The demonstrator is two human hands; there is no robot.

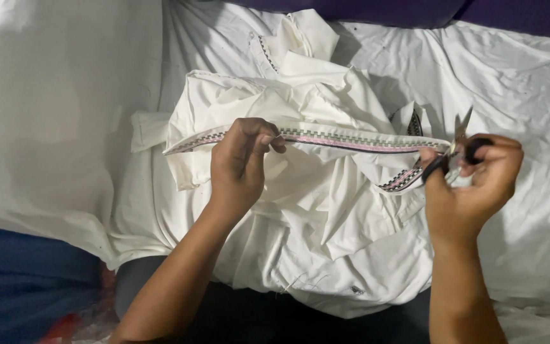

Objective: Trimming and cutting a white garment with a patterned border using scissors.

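Left hand: my left hand [242, 159] pinches the trim band [351, 138], fingers closed.
Right hand: my right hand [475, 181] grips small scissors [456, 148] at the band's end.
Garment: white garment [300, 210] lies bunched on my lap.
Handling: soft, light, limp; I judge it best held taut along the band.

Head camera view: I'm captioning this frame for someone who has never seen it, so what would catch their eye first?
First, the patterned trim band, pink with dark checks, stretched taut across the middle between two hands. The left hand pinches it near the centre, while the right hand at the right grips small scissors at the band's end. Beneath lies a crumpled white garment on a white sheet.
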